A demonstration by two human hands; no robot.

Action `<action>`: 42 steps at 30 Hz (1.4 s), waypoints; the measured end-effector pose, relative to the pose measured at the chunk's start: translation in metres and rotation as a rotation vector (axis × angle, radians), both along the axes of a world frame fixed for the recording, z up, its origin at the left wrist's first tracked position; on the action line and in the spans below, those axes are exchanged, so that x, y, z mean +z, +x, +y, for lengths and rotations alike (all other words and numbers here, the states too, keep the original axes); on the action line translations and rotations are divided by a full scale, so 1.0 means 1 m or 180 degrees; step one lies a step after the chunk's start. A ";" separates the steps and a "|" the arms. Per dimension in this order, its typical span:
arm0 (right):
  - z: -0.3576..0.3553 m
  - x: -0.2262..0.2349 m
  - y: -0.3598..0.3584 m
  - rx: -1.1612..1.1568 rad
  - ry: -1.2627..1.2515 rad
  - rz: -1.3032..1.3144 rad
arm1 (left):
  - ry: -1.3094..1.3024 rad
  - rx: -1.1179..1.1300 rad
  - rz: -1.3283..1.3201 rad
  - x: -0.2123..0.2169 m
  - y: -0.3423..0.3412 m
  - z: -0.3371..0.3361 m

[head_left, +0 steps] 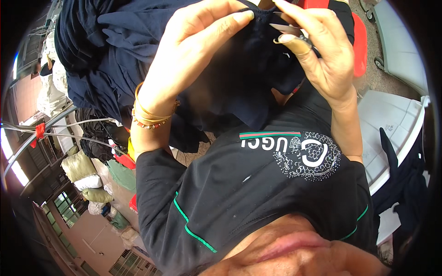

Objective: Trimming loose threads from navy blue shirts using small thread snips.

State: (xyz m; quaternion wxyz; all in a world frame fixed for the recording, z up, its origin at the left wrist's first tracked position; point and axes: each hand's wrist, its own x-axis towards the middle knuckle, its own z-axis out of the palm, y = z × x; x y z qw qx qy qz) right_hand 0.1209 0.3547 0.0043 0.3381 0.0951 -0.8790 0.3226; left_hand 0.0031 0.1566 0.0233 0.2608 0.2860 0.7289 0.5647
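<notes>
pinching navy cloth (115, 46) in left hand (195, 41), snips (283, 28) in right hand (326, 57), one o'clock; likely trimming, needing steady aim next.

1. The dark blue cloth (124, 41) runs off the upper edge.
2. Top, right of centre, the right hand (322, 50) hides part of the metal tool (282, 28).
3. Left, what fills the sacks (80, 166) cannot be told.

Shows a strip of bright light (17, 170) along the far left edge; a pinkish-beige wall (94, 234) with barred windows (69, 207) at lower left; and, at upper right, a speckled grey-brown floor (389, 85) beneath a pale grey wheeled bin (405, 41)
</notes>
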 end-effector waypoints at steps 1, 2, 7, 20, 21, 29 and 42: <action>0.000 -0.006 -0.004 0.0086 -0.0147 -0.0018 | 0.0036 0.0031 0.0071 -0.004 -0.001 -0.001; 0.003 -0.026 -0.014 0.0207 -0.0163 0.0372 | 0.0024 0.0031 0.0064 -0.004 -0.002 0.000; 0.003 -0.031 -0.016 0.0267 -0.0218 0.0144 | -0.0014 -0.0073 0.0005 -0.004 0.000 -0.001; -0.002 -0.006 -0.017 -0.0146 0.0025 0.0013 | -0.0809 -0.0179 0.1594 0.019 0.017 -0.015; -0.003 -0.008 -0.017 -0.0182 -0.0042 0.0035 | -0.0715 0.0067 0.1499 0.018 0.022 -0.017; -0.023 0.005 -0.011 0.0062 0.0447 -0.0166 | -0.0407 0.0173 0.1947 -0.010 0.014 -0.043; -0.048 0.015 -0.026 0.0488 0.0388 -0.0462 | 0.2436 -0.1095 0.0517 -0.057 -0.022 -0.036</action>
